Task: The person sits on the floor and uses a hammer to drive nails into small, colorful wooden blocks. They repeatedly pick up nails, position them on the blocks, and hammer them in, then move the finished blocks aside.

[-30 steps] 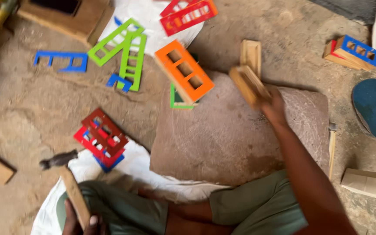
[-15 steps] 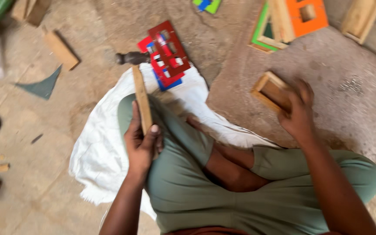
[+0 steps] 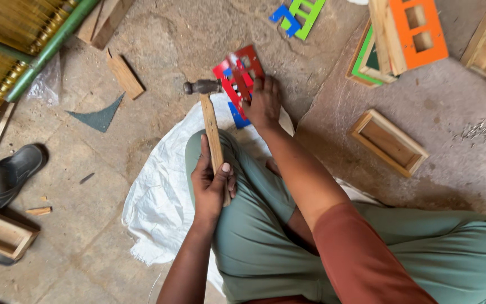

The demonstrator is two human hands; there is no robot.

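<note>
Rough grey concrete floor (image 3: 158, 39) lies under a person who sits cross-legged on a white woven sack (image 3: 158, 202). The left hand (image 3: 212, 183) has its fingers curled tight around the wooden handle of a hammer with a dark metal head (image 3: 202, 86), which rests over the knee. The right hand (image 3: 264, 104) reaches forward, its fingers bent down onto a stack of red and blue flat cut-out frames (image 3: 236, 79) at the edge of the sack. An open shallow wooden box (image 3: 389, 142) lies well apart on a flat stone slab (image 3: 451, 107). A dark sandal (image 3: 8, 174) is far to the left.
</note>
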